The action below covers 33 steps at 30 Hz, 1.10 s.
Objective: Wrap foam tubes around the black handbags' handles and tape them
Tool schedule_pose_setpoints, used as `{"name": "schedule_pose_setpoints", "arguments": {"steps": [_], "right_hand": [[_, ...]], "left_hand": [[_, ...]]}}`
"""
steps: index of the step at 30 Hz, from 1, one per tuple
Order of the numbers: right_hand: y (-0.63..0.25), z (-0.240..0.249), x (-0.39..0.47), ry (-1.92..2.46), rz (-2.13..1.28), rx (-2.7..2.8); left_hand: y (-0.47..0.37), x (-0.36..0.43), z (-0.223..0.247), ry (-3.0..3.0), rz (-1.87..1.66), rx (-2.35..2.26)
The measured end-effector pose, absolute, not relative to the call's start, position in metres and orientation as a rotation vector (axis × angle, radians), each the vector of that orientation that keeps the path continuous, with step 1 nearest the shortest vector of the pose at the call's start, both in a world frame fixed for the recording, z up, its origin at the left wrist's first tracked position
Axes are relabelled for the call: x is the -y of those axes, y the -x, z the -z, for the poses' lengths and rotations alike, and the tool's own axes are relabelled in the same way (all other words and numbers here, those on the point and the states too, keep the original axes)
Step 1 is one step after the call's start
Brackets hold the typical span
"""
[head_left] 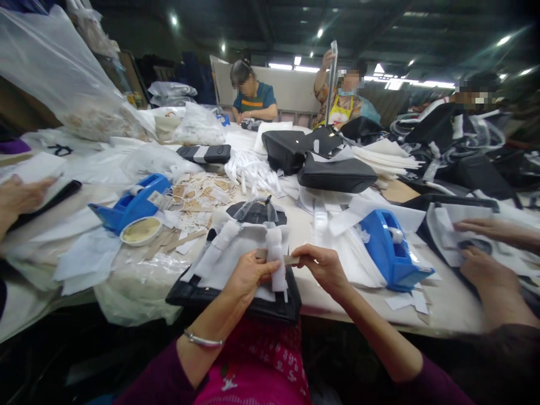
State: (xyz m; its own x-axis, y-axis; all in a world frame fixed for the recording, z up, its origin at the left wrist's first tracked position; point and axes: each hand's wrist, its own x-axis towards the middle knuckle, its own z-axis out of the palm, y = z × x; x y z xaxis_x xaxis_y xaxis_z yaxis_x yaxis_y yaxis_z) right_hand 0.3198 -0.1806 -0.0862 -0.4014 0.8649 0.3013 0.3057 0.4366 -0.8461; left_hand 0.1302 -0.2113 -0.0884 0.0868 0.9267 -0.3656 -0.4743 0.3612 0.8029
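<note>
A black bag (257, 309) lies at the table's front edge, with white padding sheet (238, 256) over it. White foam wraps (275, 242) cover its handle straps. My left hand (248, 273) pinches a thin brownish strip by the right wrapped strap, its fingers pressed against the foam. The other end of that strip (291, 260) is between the thumb and fingers of my right hand (323, 264). The strip passes across the wrapped strap.
Blue tape dispensers stand left (135, 203) and right (390, 250). Beside the left one are a round dish (141, 230) and cardboard tags (189, 194). Black bags (337, 173) lie behind. Another person's hands (489, 259) work at right; one hand (23, 197) shows at left.
</note>
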Motion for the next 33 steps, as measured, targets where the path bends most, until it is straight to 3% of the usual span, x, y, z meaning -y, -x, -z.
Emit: {"name": "schedule_pose_setpoints", "arguments": {"steps": [6, 12, 23, 33], "right_hand": [[-0.301, 0.064, 0.16, 0.71, -0.49, 2.241], [-0.283, 0.041, 0.14, 0.447, -0.626, 2.682], [-0.271, 0.042, 0.136, 0.674, -0.624, 2.674], [-0.255, 0.034, 0.126, 0.827, -0.579, 2.887]], "left_hand": [[-0.131, 0.212, 0.086, -0.567, -1.143, -1.056], [-0.134, 0.209, 0.091, -0.559, -1.184, -1.111], [-0.146, 0.222, 0.08, -0.57, -1.306, -0.953], [-0.158, 0.219, 0.091, -0.444, -1.401, -1.088]]}}
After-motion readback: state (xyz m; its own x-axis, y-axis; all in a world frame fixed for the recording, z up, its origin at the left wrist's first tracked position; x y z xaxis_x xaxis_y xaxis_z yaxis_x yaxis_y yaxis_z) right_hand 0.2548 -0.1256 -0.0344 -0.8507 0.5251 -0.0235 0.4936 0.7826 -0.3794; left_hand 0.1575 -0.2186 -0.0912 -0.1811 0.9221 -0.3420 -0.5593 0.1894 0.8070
